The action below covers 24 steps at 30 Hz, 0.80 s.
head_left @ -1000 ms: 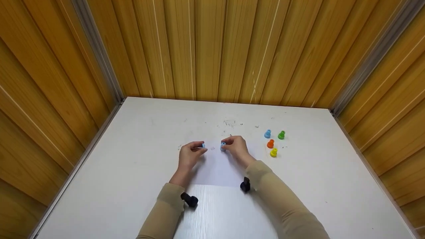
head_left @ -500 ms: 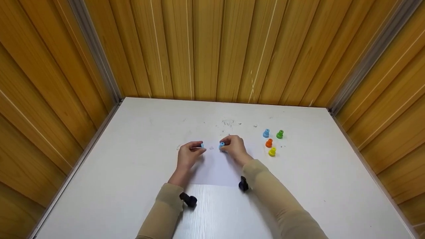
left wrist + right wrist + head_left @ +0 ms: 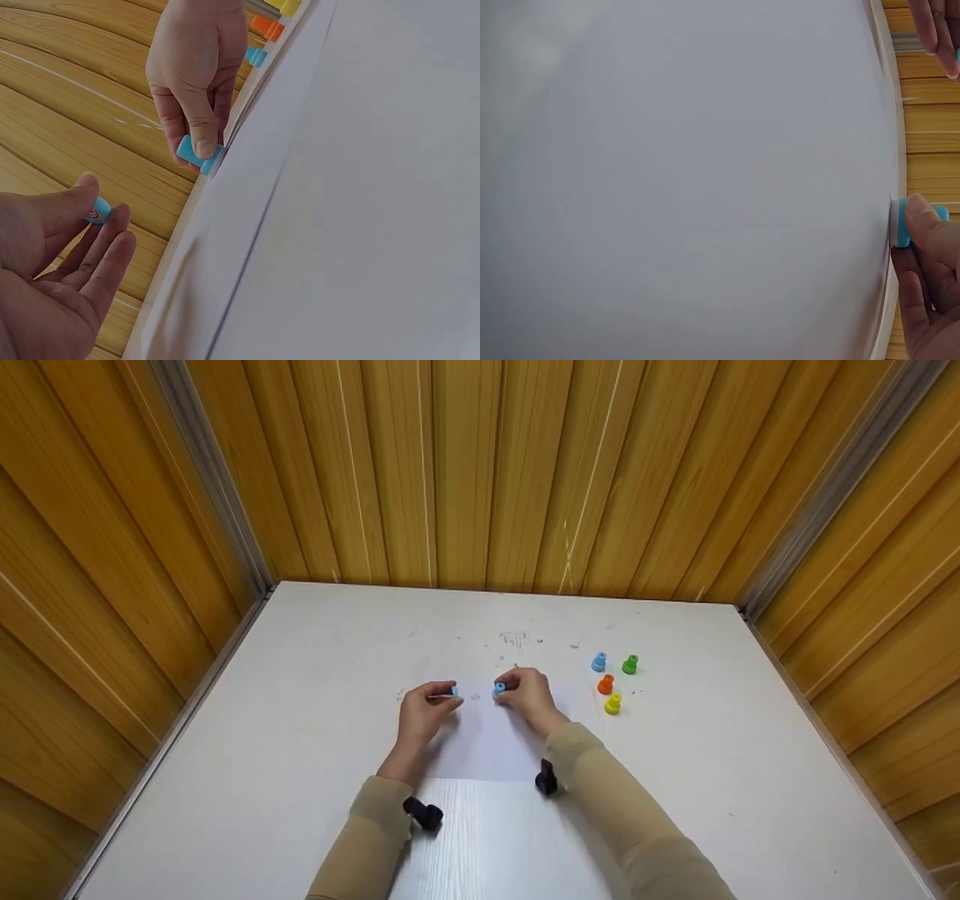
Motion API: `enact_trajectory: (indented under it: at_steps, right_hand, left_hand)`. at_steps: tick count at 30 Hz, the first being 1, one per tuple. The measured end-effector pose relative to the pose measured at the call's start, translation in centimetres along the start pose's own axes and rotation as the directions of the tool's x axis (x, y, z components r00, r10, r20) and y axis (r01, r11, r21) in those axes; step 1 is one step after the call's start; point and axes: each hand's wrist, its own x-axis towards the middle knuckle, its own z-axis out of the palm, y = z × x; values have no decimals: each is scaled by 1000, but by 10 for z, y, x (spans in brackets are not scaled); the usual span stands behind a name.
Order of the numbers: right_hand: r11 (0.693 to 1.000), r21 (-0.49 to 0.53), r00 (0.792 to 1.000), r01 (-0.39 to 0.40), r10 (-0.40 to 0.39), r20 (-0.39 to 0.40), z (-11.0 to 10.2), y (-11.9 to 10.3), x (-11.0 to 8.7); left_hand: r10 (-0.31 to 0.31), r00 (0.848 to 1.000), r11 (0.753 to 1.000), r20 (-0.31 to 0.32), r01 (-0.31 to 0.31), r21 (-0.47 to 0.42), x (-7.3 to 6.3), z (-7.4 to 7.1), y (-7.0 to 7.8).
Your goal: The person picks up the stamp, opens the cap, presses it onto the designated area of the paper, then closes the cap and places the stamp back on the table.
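My right hand pinches a light-blue stamp by its narrow upper part over a white sheet of paper. In the left wrist view the stamp stands upright, its pale base right at the paper. Between thumb and fingertips, my left hand holds a small blue cap with a red mark on its end, raised above the paper's left side. A faint print shows on the paper between the hands.
To the right of the paper stand several more stamps: a blue one, a green one, an orange one and a yellow one. Dark scuffs mark the white table behind. Wood-patterned walls enclose three sides.
The right hand's stamp tilted briefly half a second ago and now stands more upright, at nearly the same spot. The left hand keeps its hold on the cap. The whole view has shifted slightly.
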Motion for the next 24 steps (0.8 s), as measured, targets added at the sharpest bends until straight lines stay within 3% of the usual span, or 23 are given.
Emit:
enact_trajectory:
  at_steps: [8,16,24]
  right_hand:
    - [1000,12,1000,-4,4,4,0,0,0]
    - [1000,2,1000,-8,8,8,0,-3,-1]
    - [1000,18,1000,-11,11,-5,0,-1,-1]
  left_hand:
    - [-1,1000,1000,10,1,14,-1,0,-1]
    - [-43,999,999,7,43,-7,-2,1,0]
    - [-34,999,999,17,34,-9,-2,2,0]
